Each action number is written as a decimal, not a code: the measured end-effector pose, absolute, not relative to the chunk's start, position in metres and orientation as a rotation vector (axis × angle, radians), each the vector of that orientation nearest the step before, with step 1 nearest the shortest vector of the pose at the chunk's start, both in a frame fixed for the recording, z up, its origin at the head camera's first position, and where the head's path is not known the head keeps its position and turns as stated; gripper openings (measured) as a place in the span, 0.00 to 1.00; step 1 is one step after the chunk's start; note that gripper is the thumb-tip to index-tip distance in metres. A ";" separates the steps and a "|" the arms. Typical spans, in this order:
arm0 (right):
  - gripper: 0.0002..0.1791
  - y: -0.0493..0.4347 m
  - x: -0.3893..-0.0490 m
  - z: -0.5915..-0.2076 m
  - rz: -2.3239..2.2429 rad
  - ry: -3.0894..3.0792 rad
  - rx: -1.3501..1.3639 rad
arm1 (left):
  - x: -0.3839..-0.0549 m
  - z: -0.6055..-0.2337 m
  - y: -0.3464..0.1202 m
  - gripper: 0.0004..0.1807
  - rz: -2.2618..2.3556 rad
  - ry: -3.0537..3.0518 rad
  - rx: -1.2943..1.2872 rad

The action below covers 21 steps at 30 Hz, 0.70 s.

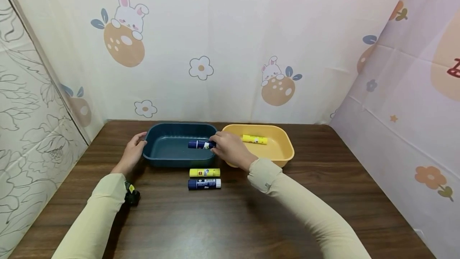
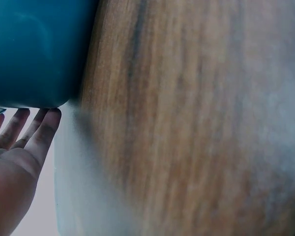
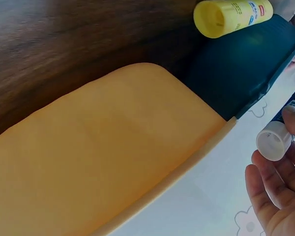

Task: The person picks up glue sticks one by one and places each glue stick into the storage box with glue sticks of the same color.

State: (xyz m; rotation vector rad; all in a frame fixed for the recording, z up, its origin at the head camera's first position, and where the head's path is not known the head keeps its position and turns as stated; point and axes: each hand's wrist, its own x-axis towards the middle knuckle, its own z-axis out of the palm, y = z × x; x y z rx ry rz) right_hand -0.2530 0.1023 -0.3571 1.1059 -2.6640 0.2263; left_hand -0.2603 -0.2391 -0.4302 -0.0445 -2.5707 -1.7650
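My right hand pinches a dark blue glue stick by one end, above the right part of the dark blue tray. In the right wrist view its white end shows between thumb and fingers. At the tray's left end, my left hand touches the outer wall. The left wrist view shows those fingers nearly straight against the wall. A yellow glue stick and another dark blue glue stick lie in front of the tray.
A yellow tray stands right of the blue one, with a yellow glue stick inside. Both trays are near the back edge of the brown wooden table. Patterned cloth hangs behind and at the sides.
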 end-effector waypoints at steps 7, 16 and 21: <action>0.16 0.091 -0.263 -0.357 0.215 -2.647 1.110 | -0.263 -0.431 -0.241 0.28 -1.783 -2.570 -0.047; 0.16 0.081 -0.280 -0.365 0.197 -2.652 1.090 | -0.263 -0.431 -0.241 0.28 -1.777 -2.570 -0.052; 0.16 0.076 -0.290 -0.367 0.186 -2.679 1.063 | -0.264 -0.432 -0.240 0.27 -1.756 -2.557 -0.041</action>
